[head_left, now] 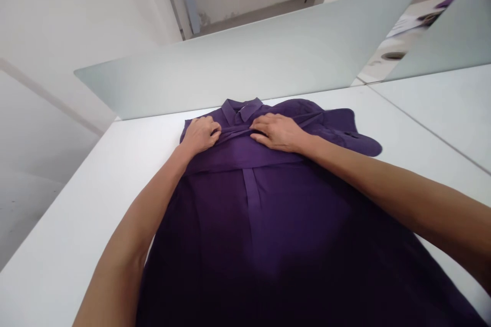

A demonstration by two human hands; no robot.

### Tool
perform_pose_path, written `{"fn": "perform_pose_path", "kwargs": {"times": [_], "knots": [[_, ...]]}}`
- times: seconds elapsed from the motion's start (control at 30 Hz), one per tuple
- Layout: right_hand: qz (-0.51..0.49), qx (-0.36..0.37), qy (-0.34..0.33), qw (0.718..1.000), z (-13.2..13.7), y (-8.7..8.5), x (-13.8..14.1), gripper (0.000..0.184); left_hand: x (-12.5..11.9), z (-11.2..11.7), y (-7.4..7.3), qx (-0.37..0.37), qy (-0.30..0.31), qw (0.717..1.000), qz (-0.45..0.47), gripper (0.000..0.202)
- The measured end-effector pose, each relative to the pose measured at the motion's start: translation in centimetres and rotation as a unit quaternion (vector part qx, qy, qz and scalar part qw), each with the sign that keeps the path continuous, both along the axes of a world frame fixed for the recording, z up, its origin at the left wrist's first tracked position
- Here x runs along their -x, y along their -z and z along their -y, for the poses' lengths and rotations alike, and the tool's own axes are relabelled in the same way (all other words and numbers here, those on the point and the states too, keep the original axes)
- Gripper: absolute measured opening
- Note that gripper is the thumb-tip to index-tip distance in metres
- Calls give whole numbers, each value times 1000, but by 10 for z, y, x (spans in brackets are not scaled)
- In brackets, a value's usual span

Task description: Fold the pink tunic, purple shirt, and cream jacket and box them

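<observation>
A dark purple collared shirt (272, 189) lies on the white table, its collar (241, 111) pointing away from me. Across the chest the cloth is gathered into a crosswise fold just below the collar. My left hand (202, 134) pinches this fold at the left side, thumb against fingers. Closed on the same fold, right of the collar, is my right hand (278, 133), its fingers curled over the cloth. A sleeve (345, 138) lies bunched out to the right. Toward me the purple fabric widens and darkens, and its near end runs out of view.
The white tabletop (92, 204) shows on both sides of the shirt. A frosted partition (245, 61) stands along the far edge, with a second panel (448, 36) to the right. Between them, a roll of tape (393, 55) lies beyond. A water dispenser (192, 7) stands farther back.
</observation>
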State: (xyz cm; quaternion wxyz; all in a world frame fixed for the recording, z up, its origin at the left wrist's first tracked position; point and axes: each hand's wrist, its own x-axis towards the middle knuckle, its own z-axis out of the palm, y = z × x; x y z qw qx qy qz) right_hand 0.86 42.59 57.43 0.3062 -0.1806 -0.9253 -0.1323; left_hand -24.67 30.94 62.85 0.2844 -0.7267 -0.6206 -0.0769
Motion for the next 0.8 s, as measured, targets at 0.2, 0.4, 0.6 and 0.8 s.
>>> {"fn": "perform_pose_path", "kwargs": {"times": [0.2,0.4,0.6,0.8], "knots": [[-15,30,25,999,8,-7,-13,53,-2,-6,-4,-19,-5,1000,16,34],[-33,119,29,992,11,-20,-45,48,-7,-6,-11,-4,-58,998,18,44],[-246,162,174,940,-2,-28,-136,41,-22,5,-4,-21,25,999,10,40],[-313,348,246,849,-11,6,-166,53,-42,-13,6,-13,-17,1000,8,38]]}}
